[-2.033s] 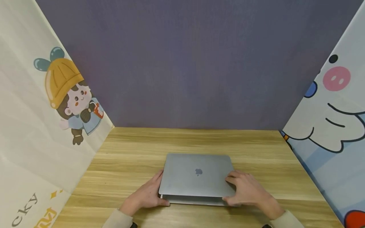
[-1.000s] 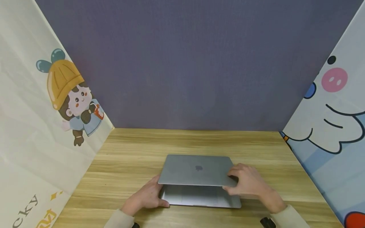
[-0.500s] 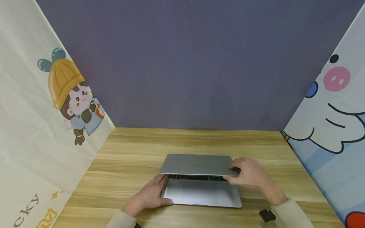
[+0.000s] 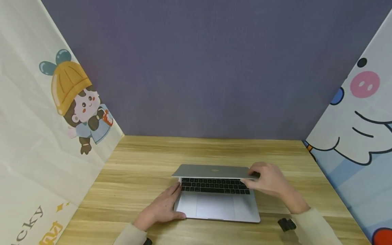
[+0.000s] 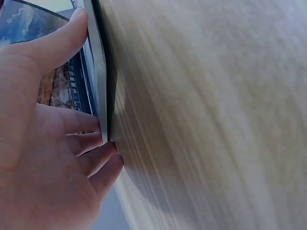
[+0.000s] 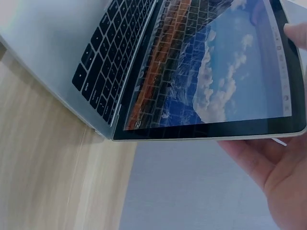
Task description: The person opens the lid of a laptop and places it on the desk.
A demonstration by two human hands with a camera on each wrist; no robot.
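Observation:
A grey laptop [image 4: 214,206] lies on the wooden table, its lid [image 4: 211,170] tilted up and the black keyboard [image 4: 214,184] showing. My right hand [image 4: 269,178] pinches the lid near its right corner. In the right wrist view, the thumb [image 6: 296,34] lies on the edge of the lit screen [image 6: 230,72], and the fingers go behind the lid. My left hand [image 4: 163,206] rests against the left side of the base, thumb by the front edge. Its fingers [image 5: 98,160] look nearly straight and touch the laptop's edge in the left wrist view.
The wooden table [image 4: 137,160] extends on both sides of the laptop. A dark grey-purple panel [image 4: 211,68] rises behind it. Sheets printed with cartoon figures stand at the left [image 4: 27,143] and right [image 4: 367,177].
My right hand has raised the laptop lid upward and back from nearly closed, uncovering the keyboard and trackpad. The left hand has stayed at the base's left side, with only a slight shift.

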